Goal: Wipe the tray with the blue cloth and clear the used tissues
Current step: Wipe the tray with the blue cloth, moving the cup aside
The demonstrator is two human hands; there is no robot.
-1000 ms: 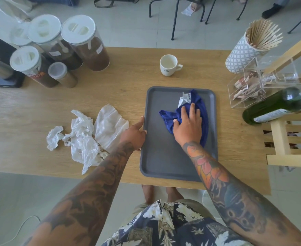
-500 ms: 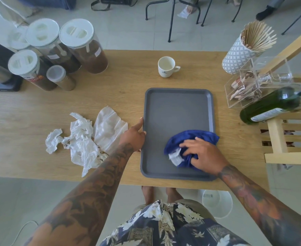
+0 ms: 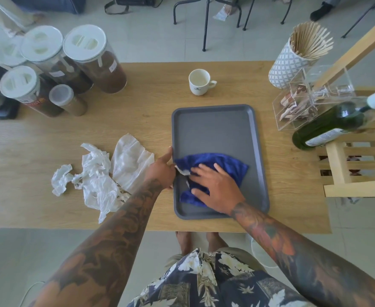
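Note:
A grey tray (image 3: 215, 129) lies on the wooden table in front of me. The blue cloth (image 3: 228, 165), with a white label at its left end, is spread over the tray's near half. My right hand (image 3: 215, 187) presses flat on the cloth with straight, spread fingers. My left hand (image 3: 161, 169) holds the tray's left rim, thumb pointing along the edge. Crumpled white used tissues (image 3: 95, 173) and a flatter one (image 3: 131, 160) lie on the table just left of the tray.
A white cup (image 3: 198, 82) stands behind the tray. Several lidded jars (image 3: 93, 60) crowd the far left. At the right are a stick holder (image 3: 292, 63), a clear acrylic box (image 3: 304, 107), a green bottle (image 3: 328, 127) and a wooden rack (image 3: 357, 165). A white bin (image 3: 259, 253) sits under the table edge.
My right hand dragged the cloth from the tray's far right down to the near edge, then swept it left toward my left hand. The left hand stayed on the rim.

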